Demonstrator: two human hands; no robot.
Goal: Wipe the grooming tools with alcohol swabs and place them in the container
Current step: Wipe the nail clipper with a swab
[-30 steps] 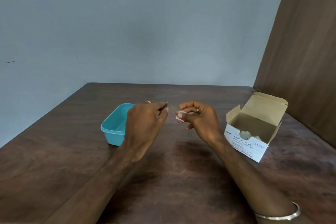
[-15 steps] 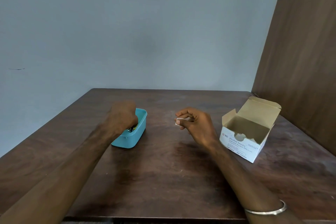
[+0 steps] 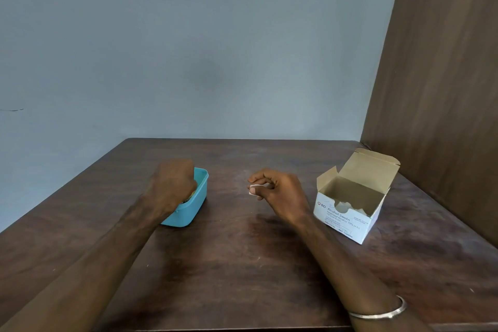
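A teal plastic container (image 3: 199,198) sits on the dark wooden table (image 3: 242,264), left of centre. My left hand (image 3: 172,183) is curled down into its near left side, and the fingertips and anything in them are hidden. A bit of dark and yellowish content (image 3: 190,195) shows inside, beside the hand. To the right of the container, my right hand (image 3: 283,194) hovers just above the table and pinches a small white alcohol swab (image 3: 253,187) between thumb and fingers.
An open white box of alcohol swabs (image 3: 347,221) stands at the right with its flap up. Behind the box, a brown wooden panel (image 3: 444,89) rises along the table's right side. A grey-blue wall lies behind the table. A metal bangle (image 3: 377,314) circles my right wrist.
My left hand, which held a thin dark tool up near the swab, has moved left and down into the container. My right hand stays in place with the swab.
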